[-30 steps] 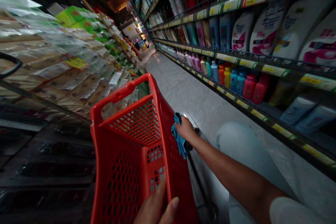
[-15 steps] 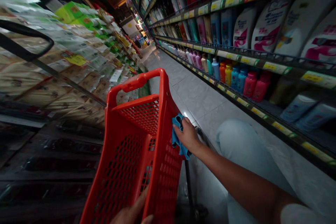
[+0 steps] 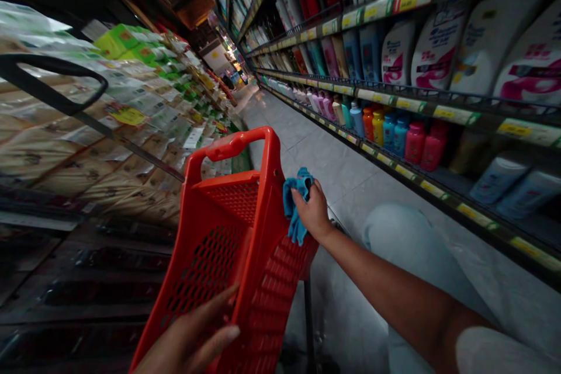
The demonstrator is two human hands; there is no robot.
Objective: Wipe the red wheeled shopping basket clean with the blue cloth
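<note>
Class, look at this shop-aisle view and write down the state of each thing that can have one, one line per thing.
Red plastic basket, tilted, its rim and side in the person's hands.
Blue cloth, bunched against the basket's rim.
Right hand, closed on the cloth.
Left hand, fingers against the basket's side.
Pink bottles, upright in a row on a shelf.
White bottles, standing on the shelf above.
</note>
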